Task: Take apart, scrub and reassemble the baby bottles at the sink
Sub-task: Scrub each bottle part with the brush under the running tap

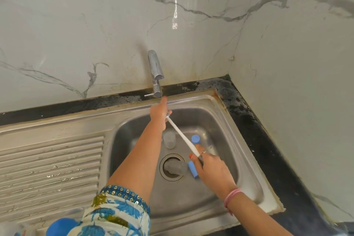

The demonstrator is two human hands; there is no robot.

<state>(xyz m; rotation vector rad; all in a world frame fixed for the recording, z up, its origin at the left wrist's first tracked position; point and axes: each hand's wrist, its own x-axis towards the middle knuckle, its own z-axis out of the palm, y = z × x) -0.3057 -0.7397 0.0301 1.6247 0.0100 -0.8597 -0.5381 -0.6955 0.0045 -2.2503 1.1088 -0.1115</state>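
My right hand (210,168) grips the lower end of a thin white bottle brush (182,136) that slants up over the steel sink (239,136). My left hand (159,113) reaches far back to the chrome tap (156,74), its fingers near the tap's base and the brush's tip; what they touch is unclear. In the basin stands a clear bottle part (169,140). A blue cap (195,139) sits behind the brush, and a blue ring (192,169) lies beside the drain (172,166), partly under my right hand. A clear piece rests over the drain.
A ribbed steel draining board (51,159) lies left of the basin. A blue item (61,227) and a blurred clear object sit at the bottom left edge. Black counter (268,140) borders the sink on the right, with marble walls behind.
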